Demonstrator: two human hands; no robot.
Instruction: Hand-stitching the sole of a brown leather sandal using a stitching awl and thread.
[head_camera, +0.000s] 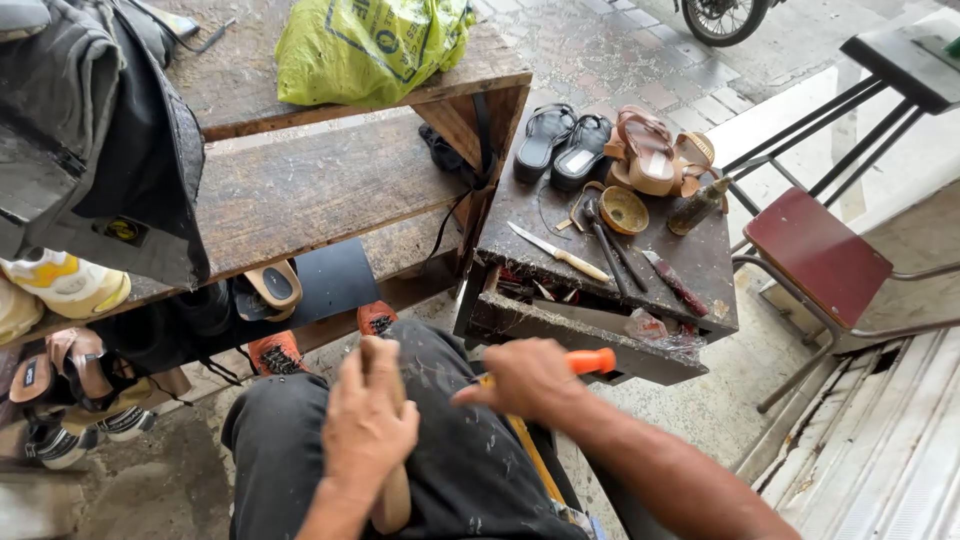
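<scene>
A street-side cobbler's stall – rough wooden shelves (300, 190) stacked with worn shoes, a low workbench (600, 250) bearing sandals (650, 150), a knife (557, 251) and hand tools, its open drawer (580, 320) cluttered – beside paved ground and a parked motorbike wheel (722, 18)

yellow-green plastic bag (368, 45) | top wooden shelf | crumpled, dark print

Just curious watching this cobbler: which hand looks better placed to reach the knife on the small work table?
Probably the right hand: it sits nearer the knife on the work table, though it grips an orange-handled tool. The left hand holds a tan sole on the lap.
</scene>
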